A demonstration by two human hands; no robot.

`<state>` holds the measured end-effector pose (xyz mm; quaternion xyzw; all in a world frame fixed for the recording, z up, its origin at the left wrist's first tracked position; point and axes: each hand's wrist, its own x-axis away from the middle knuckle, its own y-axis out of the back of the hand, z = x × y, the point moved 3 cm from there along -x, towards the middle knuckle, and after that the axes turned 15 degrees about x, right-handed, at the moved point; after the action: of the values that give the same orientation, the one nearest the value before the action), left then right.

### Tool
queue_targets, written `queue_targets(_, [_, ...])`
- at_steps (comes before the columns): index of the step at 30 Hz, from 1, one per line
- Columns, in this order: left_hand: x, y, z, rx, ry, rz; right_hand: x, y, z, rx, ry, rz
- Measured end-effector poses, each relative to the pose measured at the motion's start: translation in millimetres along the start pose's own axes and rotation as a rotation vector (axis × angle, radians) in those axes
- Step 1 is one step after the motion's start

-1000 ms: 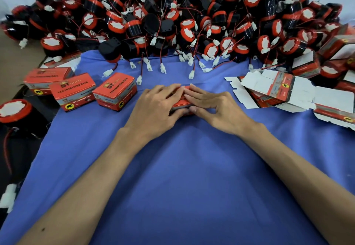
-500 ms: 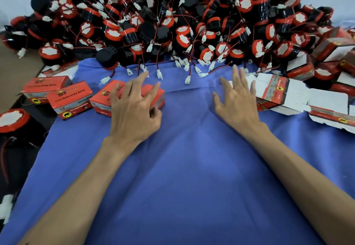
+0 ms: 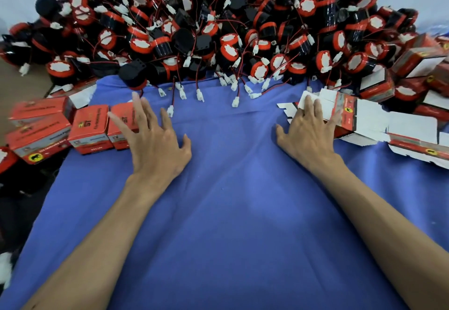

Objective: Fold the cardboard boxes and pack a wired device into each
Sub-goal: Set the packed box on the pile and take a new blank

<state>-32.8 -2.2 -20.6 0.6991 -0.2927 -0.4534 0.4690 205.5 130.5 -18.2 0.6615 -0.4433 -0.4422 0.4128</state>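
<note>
Blurred: left hand [image 3: 155,149], folded boxes [image 3: 38,115] at far left. Cut off by edges: device pile [image 3: 218,30] above, flat boxes [image 3: 413,127] right.
</note>
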Motion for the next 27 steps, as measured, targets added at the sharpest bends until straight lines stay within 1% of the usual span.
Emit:
queue_targets(2, [0,7,-9,0.253,-0.194,-0.153,3,9,4,-0.026,0.015,-0.103])
queue_targets(3, [4,8,-15,0.404,-0.289,-0.217,6,15,5,-0.061,0.04,-0.188])
queue_targets(4, [7,8,-20,0.568,-0.341,-0.234,9,22,7,-0.129,0.092,-0.305])
queue_targets(5, [10,7,-26,0.76,-0.345,-0.173,14,31,9,-0.225,0.177,-0.44])
queue_targets(7, [14,2,-34,1.162,-0.247,0.092,26,47,15,-0.444,0.415,-0.679])
queue_targets(8, [14,0,-37,1.34,-0.174,0.222,33,54,20,-0.521,0.556,-0.741])
queue_targets(9, [12,-2,-37,1.489,-0.096,0.29,41,59,27,-0.559,0.704,-0.755])
queue_targets(10, [9,-3,-34,1.601,-0.025,0.31,49,62,35,-0.566,0.851,-0.733])
queue_targets(11, [7,-3,-31,1.666,0.029,0.296,57,62,44,-0.56,0.98,-0.686])
queue_targets(12, [5,-2,-30,1.695,0.063,0.27,63,60,51,-0.56,1.073,-0.621])
queue_targets(13, [4,-3,-27,1.669,0.071,0.224,68,57,56,-0.585,1.128,-0.545])
queue_targets(14, [4,-3,-26,1.626,0.058,0.189,70,55,58,-0.634,1.143,-0.462])
queue_targets(15, [3,-3,-25,1.581,0.043,0.158,71,53,58,-0.711,1.13,-0.388])
queue_targets(16, [3,-3,-24,1.554,0.028,0.132,70,51,56,-0.789,1.091,-0.356])
queue_targets(17, [2,-3,-23,1.551,0.018,0.102,69,51,53,-0.857,1.015,-0.378])
queue_targets(18, [1,-1,-22,1.558,0.013,0.075,66,50,49,-0.885,0.899,-0.467])
queue_targets(20, [2,1,-22,1.571,0.006,0.023,53,49,39,-0.858,0.57,-0.69])
queue_targets(21, [1,1,-20,1.573,0.014,-0.009,45,49,35,-0.861,0.395,-0.723])
queue_targets(22, [1,1,-18,1.57,0.023,-0.047,39,47,31,-0.918,0.241,-0.673])
queue_targets(23, [1,2,-16,1.567,0.03,-0.082,34,44,29,-1.047,0.138,-0.52])
queue_targets(24, [1,3,-14,1.581,0.04,-0.099,30,39,29,-1.236,0.077,-0.311])
queue_targets(26, [0,2,-15,1.633,0.059,-0.071,28,29,37,-1.597,0.061,0.078])
queue_targets(27, [0,1,-17,1.634,0.063,-0.043,28,25,40,-1.689,0.047,0.185])
